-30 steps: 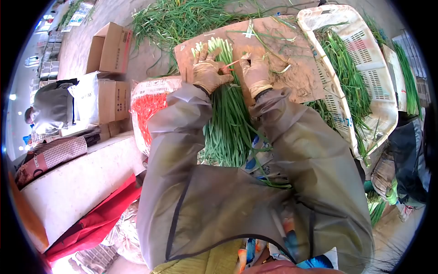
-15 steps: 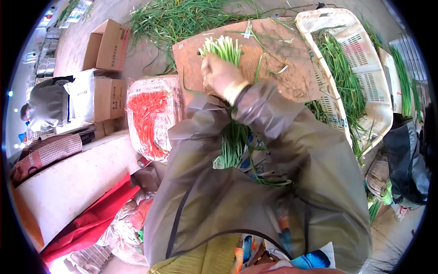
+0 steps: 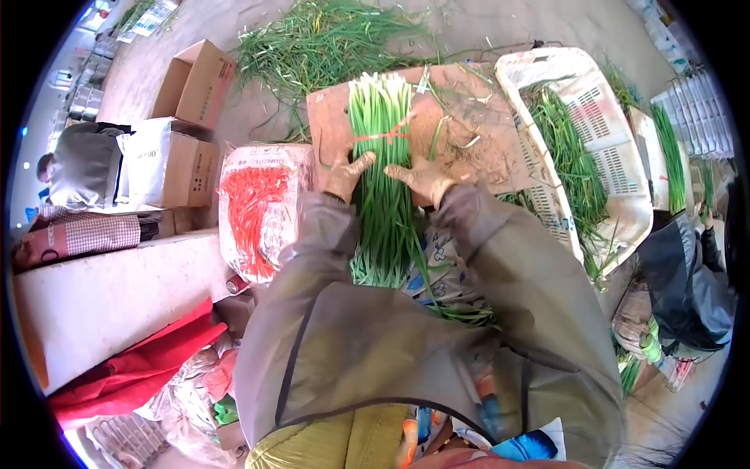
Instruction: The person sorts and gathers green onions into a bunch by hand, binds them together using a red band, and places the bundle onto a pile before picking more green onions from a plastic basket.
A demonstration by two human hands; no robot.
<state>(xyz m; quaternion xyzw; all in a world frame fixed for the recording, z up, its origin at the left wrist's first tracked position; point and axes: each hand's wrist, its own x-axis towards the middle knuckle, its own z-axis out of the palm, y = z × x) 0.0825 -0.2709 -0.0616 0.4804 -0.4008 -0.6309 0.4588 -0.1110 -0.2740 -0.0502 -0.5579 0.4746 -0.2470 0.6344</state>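
A bundle of garlic chives [image 3: 383, 184] lies on the brown board in front of me, pale cut ends pointing away and green leaves hanging toward my lap. A red tie [image 3: 384, 136] goes around its upper part. My left hand [image 3: 349, 175] holds the bundle's left side and my right hand [image 3: 423, 181] its right side, just below the tie. Both thumbs point inward over the leaves. The other fingers are partly hidden at the sides of the bundle or beneath it.
The board [image 3: 476, 152] carries dirt and scraps. Left of it, loose red ties [image 3: 254, 207] rest on a wrapped package [image 3: 283, 160]. A white plastic basket [image 3: 625, 168] with chives stands right. Loose greens [image 3: 320, 47] cover the floor beyond. Cardboard boxes [image 3: 205, 86] stand left.
The bundle's red tie, hidden before, now shows. My right hand has moved from the pale ends down to the right side. My left hand has come into view on the left side.
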